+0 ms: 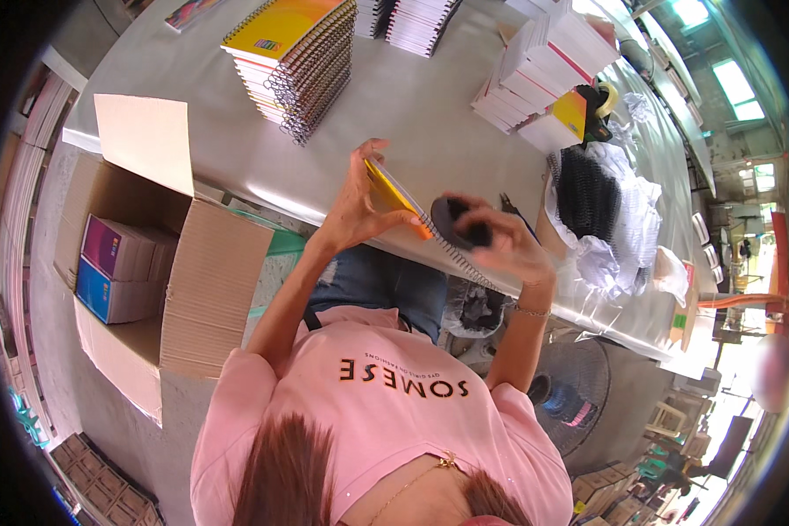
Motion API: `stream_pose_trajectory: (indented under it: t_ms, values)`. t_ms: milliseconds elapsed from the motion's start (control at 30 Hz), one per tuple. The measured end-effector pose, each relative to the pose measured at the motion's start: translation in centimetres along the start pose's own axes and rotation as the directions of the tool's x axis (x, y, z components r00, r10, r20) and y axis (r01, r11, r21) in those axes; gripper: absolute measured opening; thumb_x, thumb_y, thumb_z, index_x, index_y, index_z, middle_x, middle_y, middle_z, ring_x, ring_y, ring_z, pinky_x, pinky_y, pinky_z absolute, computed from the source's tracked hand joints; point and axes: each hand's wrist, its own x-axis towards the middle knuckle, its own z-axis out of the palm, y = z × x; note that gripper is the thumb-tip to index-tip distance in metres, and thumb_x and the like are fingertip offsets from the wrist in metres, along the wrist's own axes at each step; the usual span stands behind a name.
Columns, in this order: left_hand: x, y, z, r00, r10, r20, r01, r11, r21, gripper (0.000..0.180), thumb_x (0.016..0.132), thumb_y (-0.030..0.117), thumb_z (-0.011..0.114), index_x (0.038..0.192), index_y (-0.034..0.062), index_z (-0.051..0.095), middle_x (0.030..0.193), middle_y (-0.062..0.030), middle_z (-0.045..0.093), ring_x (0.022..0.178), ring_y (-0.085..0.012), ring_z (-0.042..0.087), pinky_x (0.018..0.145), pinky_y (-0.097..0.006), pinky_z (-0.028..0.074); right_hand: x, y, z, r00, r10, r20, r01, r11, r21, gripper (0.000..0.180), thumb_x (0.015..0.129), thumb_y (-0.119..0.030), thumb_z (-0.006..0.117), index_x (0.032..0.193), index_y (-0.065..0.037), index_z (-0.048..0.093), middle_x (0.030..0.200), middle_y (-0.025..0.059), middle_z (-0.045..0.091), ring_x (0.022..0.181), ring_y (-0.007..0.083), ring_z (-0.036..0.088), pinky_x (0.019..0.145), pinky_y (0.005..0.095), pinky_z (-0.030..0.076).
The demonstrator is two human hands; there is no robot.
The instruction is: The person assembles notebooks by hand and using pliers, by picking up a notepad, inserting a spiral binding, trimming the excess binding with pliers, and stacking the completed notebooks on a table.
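My left hand [352,209] grips a yellow-covered notebook [396,195] by its edges, holding it tilted over the table's near edge. A metal spiral coil [466,261] runs along the notebook's edge and sticks out well past its lower end. Beside that edge, my right hand [510,245] is curled around a dark, rounded object [451,216]. Motion blurs this hand, and the object's exact kind does not show. Further back stands a stack of spiral-bound yellow notebooks [294,61].
An open cardboard box [215,280] at the left holds purple and blue books [114,289]. Unbound book stacks [543,66] stand at the back right. Black coils [587,193] lie on crumpled white plastic [636,219] on the table [412,105]. A fan [570,394] stands below right.
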Motion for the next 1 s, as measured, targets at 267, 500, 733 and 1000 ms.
stream_pose_trajectory:
  t_ms: [267, 500, 733, 1000]
  values:
    - [0.1, 0.2, -0.3, 0.998, -0.046, 0.031, 0.048, 0.998, -0.034, 0.117, 0.054, 0.032, 0.095, 0.142, 0.0058, 0.024, 0.13, -0.0164, 0.04, 0.118, -0.0316, 0.044, 0.102, -0.041, 0.038, 0.2, -0.8, 1.2, 0.999, 0.037, -0.03, -0.031, 0.987, 0.156, 0.041, 0.078, -0.02, 0.078, 0.112, -0.001, 0.066, 0.127, 0.0115, 0.058, 0.119, 0.0185, 0.052, 0.104, 0.0327, 0.037]
    - [0.3, 0.6, -0.7, 0.995, -0.06, 0.082, 0.062, 0.998, -0.02, 0.111, 0.056, 0.03, 0.094, 0.141, 0.0071, 0.026, 0.129, -0.014, 0.04, 0.117, -0.0302, 0.044, 0.102, -0.041, 0.038, -0.1, -2.2, 1.4, 0.997, 0.069, 0.018, -0.071, 0.984, 0.164, 0.039, 0.08, -0.014, 0.076, 0.116, -0.001, 0.065, 0.136, 0.0106, 0.049, 0.127, 0.0195, 0.047, 0.108, 0.0342, 0.034]
    - [0.4, 0.1, -1.1, 0.988, -0.012, 0.156, 0.028, 0.995, -0.098, 0.107, 0.057, 0.028, 0.094, 0.14, 0.0089, 0.028, 0.126, -0.0124, 0.041, 0.114, -0.0269, 0.044, 0.101, -0.037, 0.036, 0.4, -2.5, 1.8, 0.997, 0.067, 0.047, -0.072, 0.993, 0.097, 0.038, 0.077, -0.013, 0.078, 0.112, 0.0, 0.067, 0.139, 0.0115, 0.049, 0.13, 0.0187, 0.043, 0.108, 0.0316, 0.033]
    - [0.3, -0.2, -0.7, 0.991, 0.04, 0.126, -0.036, 0.999, -0.034, 0.105, 0.057, 0.02, 0.094, 0.138, 0.0099, 0.029, 0.097, -0.0027, 0.039, 0.092, -0.0165, 0.044, 0.084, -0.028, 0.038, 0.3, -2.8, 2.1, 0.976, -0.133, 0.173, 0.039, 0.887, 0.461, 0.052, 0.074, -0.017, 0.082, 0.118, 0.002, 0.065, 0.142, 0.0157, 0.045, 0.13, 0.0216, 0.044, 0.111, 0.0319, 0.028]
